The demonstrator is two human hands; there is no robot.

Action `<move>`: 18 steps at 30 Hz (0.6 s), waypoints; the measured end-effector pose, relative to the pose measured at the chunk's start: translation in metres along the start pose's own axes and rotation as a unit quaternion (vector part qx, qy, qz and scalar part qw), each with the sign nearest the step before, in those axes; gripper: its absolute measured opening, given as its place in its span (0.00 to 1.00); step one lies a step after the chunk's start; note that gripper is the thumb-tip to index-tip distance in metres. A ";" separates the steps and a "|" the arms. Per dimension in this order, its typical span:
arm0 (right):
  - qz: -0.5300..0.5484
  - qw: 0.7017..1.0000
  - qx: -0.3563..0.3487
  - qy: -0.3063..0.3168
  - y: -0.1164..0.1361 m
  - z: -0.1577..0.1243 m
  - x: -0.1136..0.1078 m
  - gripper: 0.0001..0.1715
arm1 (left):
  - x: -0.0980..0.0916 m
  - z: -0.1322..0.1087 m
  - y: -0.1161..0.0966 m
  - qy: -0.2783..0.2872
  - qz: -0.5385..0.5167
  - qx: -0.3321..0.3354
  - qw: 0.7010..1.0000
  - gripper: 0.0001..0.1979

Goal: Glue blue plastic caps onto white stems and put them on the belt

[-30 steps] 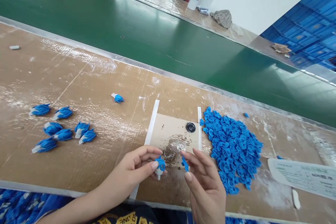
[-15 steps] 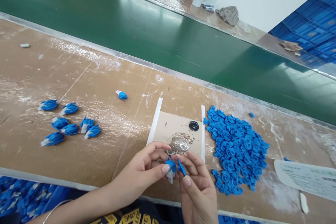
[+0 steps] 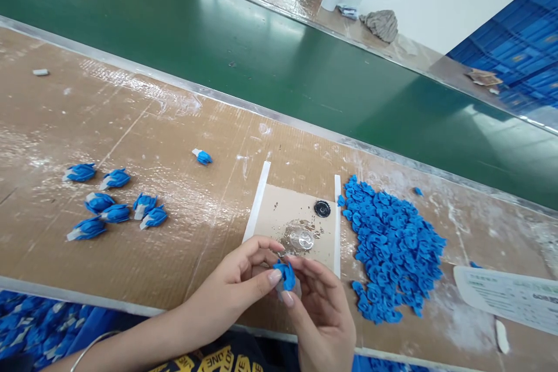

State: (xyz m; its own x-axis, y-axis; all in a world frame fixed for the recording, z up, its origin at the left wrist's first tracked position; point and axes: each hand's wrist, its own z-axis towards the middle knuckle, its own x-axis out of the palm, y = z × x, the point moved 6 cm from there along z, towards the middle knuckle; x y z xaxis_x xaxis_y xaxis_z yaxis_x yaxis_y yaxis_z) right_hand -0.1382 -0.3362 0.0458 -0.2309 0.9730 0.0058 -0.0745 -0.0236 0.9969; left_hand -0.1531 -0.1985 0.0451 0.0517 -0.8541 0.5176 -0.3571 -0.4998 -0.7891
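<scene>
Between the fingers of my left hand (image 3: 246, 280) is a blue flower bud (image 3: 285, 274) with a pale base, held over the near edge of the work board. My right hand (image 3: 323, 309) closes in from the right, thumb and fingertips pressing a blue petal against the bud. Where petal and bud meet is partly covered by my fingers. Just beyond my hands, a clear wet puddle (image 3: 300, 237) spreads on the beige board (image 3: 270, 209), with a round black disc (image 3: 322, 208) behind it. A heap of loose blue petals (image 3: 392, 250) lies to the right.
Several blue buds with pale bases (image 3: 115, 213) lie at the left, and a single bud (image 3: 203, 157) sits farther back. A green belt (image 3: 261, 64) runs behind the cardboard-covered table (image 3: 196, 197). A white printed sheet (image 3: 505, 296) juts in at right; a blue bin (image 3: 93, 325) is below left.
My right hand has moved slightly left, bringing the separate blue petal against the bud. My left hand has kept its hold in nearly the same place.
</scene>
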 end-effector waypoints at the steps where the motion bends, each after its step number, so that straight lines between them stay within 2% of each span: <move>1: -0.024 1.000 -0.016 -0.005 0.002 0.000 0.002 0.25 | 0.000 0.000 0.001 -0.003 0.004 -0.004 1.000 0.12; 4: -0.117 0.989 -0.089 0.015 0.014 0.003 0.012 0.24 | -0.002 0.002 0.007 -0.016 0.003 -0.028 0.999 0.15; 8: -0.212 0.960 -0.160 0.091 0.025 0.006 0.021 0.24 | -0.009 0.003 0.007 -0.037 0.028 -0.040 0.998 0.17; 10: -0.249 0.950 -0.164 0.087 0.027 0.006 0.011 0.22 | -0.014 0.002 0.001 -0.048 0.047 -0.029 0.997 0.18; 13: -0.354 0.921 -0.163 -0.002 0.028 0.004 -0.030 0.12 | -0.032 -0.004 -0.008 -0.095 0.117 0.006 0.989 0.16; 15: -0.447 0.875 -0.163 -0.083 0.029 0.002 -0.067 0.07 | -0.048 -0.011 -0.016 -0.144 0.233 0.041 0.961 0.13; 16: -0.489 0.849 -0.165 -0.114 0.029 0.001 -0.085 0.07 | -0.055 -0.014 -0.021 -0.169 0.312 0.069 0.932 0.11; 18: -0.546 0.810 -0.169 -0.131 0.028 0.001 -0.114 0.07 | -0.065 -0.021 -0.034 -0.204 0.478 0.150 0.841 0.08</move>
State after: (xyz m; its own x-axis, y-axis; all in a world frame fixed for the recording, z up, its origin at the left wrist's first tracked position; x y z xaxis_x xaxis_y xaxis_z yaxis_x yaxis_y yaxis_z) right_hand -0.1130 -0.4478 0.0733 0.3628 0.4701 -0.8046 -0.3661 0.8659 0.3409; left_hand -0.1640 -0.1226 0.0455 0.2131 -0.8335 -0.5097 -0.1694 0.4822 -0.8595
